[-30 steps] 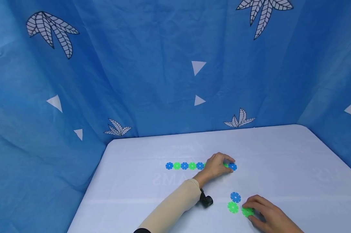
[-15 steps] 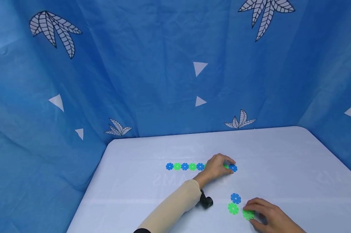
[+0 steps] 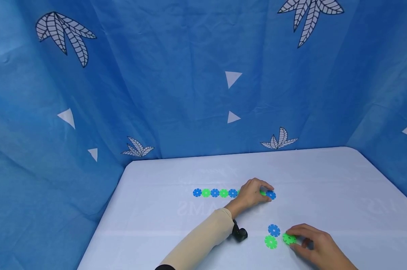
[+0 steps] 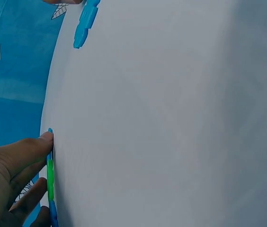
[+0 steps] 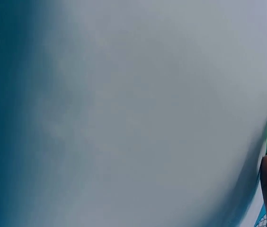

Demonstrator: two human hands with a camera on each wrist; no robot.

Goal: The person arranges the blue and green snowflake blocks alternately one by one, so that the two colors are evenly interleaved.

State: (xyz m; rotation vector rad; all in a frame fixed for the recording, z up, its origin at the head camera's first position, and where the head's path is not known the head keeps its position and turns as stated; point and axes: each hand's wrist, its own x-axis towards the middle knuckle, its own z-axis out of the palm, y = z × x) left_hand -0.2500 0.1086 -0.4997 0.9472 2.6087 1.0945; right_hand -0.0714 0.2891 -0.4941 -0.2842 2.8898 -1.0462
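Note:
A row of blue and green notched snowflake discs (image 3: 215, 193) lies across the table in the head view. My left hand (image 3: 248, 195) covers part of that row. Its thumb and index finger grip the blue disc (image 3: 271, 195) at the right end; the left wrist view has the thumb (image 4: 41, 144) against a blue edge beside a green disc (image 4: 50, 179). Nearer the front, my right hand (image 3: 319, 243) pinches a green disc (image 3: 289, 239) by its edges, tilted slightly. To its left lie a loose blue disc (image 3: 274, 230) and a loose green disc (image 3: 271, 242).
The white-covered table (image 3: 156, 232) ends at a blue curtain (image 3: 189, 93) behind it and at the sides. A black camera mount (image 3: 239, 234) sits under the left wrist, near the loose discs.
My right hand has raised the green disc a little from the table and tilted it, moving slightly away from the front edge. The left hand holds its place at the row's end.

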